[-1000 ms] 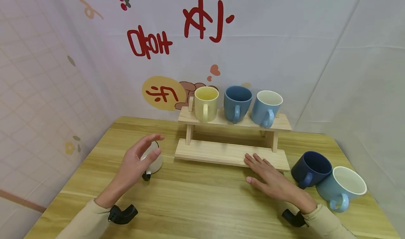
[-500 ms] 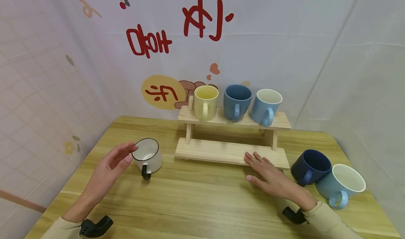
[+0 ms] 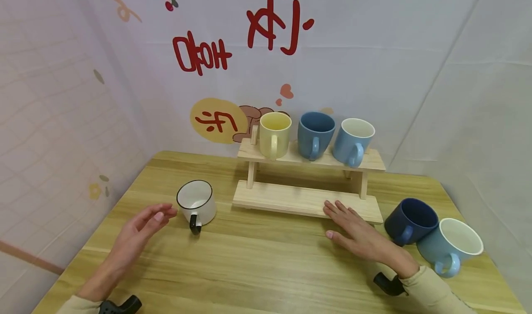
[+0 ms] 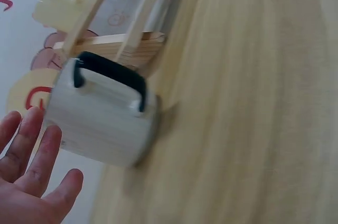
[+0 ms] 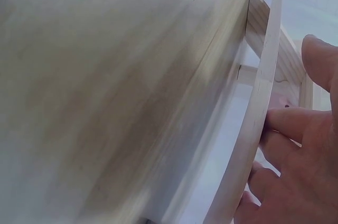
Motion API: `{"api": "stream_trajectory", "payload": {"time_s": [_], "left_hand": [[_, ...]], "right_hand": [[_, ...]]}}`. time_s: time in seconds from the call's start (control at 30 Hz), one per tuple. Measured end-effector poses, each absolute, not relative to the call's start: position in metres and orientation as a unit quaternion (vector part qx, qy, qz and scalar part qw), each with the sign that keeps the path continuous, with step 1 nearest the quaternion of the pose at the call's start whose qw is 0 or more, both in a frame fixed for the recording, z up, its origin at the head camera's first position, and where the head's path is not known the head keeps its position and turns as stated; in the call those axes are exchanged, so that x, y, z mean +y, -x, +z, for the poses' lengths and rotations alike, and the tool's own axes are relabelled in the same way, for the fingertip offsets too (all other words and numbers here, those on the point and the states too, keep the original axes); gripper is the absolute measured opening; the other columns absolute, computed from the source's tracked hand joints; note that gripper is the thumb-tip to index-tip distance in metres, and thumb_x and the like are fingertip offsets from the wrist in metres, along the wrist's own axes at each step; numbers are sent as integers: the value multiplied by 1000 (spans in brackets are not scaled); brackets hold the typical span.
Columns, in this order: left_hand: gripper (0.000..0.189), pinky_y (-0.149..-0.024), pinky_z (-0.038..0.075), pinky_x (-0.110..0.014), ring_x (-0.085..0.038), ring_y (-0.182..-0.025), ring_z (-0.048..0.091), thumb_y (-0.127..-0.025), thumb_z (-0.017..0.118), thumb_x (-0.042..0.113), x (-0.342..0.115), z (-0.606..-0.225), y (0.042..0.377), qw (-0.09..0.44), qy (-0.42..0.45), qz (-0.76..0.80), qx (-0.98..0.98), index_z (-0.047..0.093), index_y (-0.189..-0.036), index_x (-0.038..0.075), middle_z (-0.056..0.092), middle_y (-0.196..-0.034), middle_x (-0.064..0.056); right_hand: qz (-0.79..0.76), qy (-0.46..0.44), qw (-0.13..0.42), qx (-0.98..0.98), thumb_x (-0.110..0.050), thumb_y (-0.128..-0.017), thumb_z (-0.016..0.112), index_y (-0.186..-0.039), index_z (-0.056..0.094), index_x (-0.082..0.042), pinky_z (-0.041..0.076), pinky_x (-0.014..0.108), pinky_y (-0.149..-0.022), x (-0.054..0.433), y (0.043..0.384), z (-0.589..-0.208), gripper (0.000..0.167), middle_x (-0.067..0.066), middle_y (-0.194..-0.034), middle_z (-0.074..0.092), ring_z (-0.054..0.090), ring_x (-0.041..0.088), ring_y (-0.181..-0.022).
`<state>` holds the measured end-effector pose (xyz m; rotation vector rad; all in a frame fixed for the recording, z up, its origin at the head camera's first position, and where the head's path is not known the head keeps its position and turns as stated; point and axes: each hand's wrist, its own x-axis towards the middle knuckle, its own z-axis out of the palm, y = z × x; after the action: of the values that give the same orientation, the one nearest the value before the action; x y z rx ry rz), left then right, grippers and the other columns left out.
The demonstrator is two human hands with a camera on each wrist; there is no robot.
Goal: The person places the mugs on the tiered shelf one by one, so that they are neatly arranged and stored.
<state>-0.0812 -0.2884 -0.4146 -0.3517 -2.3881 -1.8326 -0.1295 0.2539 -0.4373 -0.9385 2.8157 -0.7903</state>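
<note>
A white mug with a black rim and black handle stands upright on the table, handle toward me. Just left of it my left hand hovers with relaxed fingers and holds nothing; in the left wrist view the fingers are spread beside the mug. My right hand rests its straight fingers on the front of the lower shelf of a two-tier wooden rack. The right wrist view shows those fingertips against the board's edge.
On the rack's upper tier stand a yellow mug, a blue mug and a light blue mug. Right of my right hand, a navy mug and another light blue mug sit close together near the table's right edge.
My left hand has drawn back to the left and toward me, away from the white mug, which is now in full view. The right hand stays on the shelf.
</note>
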Motion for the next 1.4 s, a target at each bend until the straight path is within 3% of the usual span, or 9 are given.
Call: {"api": "stream_trajectory", "payload": {"time_s": [0.1,0.27,0.47,0.57,0.8,0.93,1.17,1.4], "left_hand": [[32,-99,49,-14,-2,-117,65,-112,45,9,-286,-424,81,29,107,-613,-782,55,-136,-9,72,-123,2],[39,-98,47,-13,0,-116,64,-112,46,14,-277,-433,81,-18,79,-611,-787,52,-138,-14,73,-124,-4],[42,-99,39,-8,4,-121,59,-112,48,23,-265,-439,83,-54,59,-602,-794,58,-140,-7,73,-127,-11],[41,-100,38,-8,3,-123,58,-112,48,25,-260,-442,86,-57,62,-609,-789,62,-136,-5,73,-126,-13],[44,-101,40,-10,-1,-121,58,-110,54,30,-247,-447,93,-63,30,-631,-773,69,-117,-11,68,-130,-18],[46,-100,42,-11,-2,-119,59,-110,54,31,-240,-448,94,-60,8,-646,-761,68,-107,-12,68,-128,-14],[40,-93,52,-22,-14,-99,63,-111,50,23,-229,-447,86,-45,-35,-702,-710,60,-113,-15,64,-95,-7],[36,-94,50,-18,-12,-100,63,-111,50,22,-220,-440,82,-14,-68,-706,-705,62,-115,-12,64,-95,-3]], "right_hand": [[-260,306,34,915,-34,-107,60,-159,40,-6,13,51,-127,255,129,-437,63,14,-168,30,21,44,-154],[-263,308,35,913,-34,-107,60,-159,40,-6,12,51,-127,256,129,-437,63,14,-168,30,20,44,-154],[-263,311,34,912,-34,-106,60,-160,39,-6,14,56,-125,255,131,-438,63,14,-168,30,20,44,-154],[-263,312,31,912,-34,-106,60,-159,40,-6,12,51,-127,255,131,-438,63,15,-167,30,20,45,-154],[-266,321,21,909,-33,-106,61,-158,41,-4,-2,21,-125,257,129,-440,63,17,-166,32,22,47,-153],[-269,319,24,909,-33,-106,60,-159,40,-5,0,26,-127,256,130,-439,63,15,-167,31,21,45,-154],[-266,322,16,908,-33,-106,61,-158,42,-5,1,23,-125,257,128,-440,61,16,-166,33,24,46,-152],[-274,320,15,907,-33,-106,60,-158,41,-5,1,22,-125,257,129,-439,62,16,-166,33,23,47,-152]]}}
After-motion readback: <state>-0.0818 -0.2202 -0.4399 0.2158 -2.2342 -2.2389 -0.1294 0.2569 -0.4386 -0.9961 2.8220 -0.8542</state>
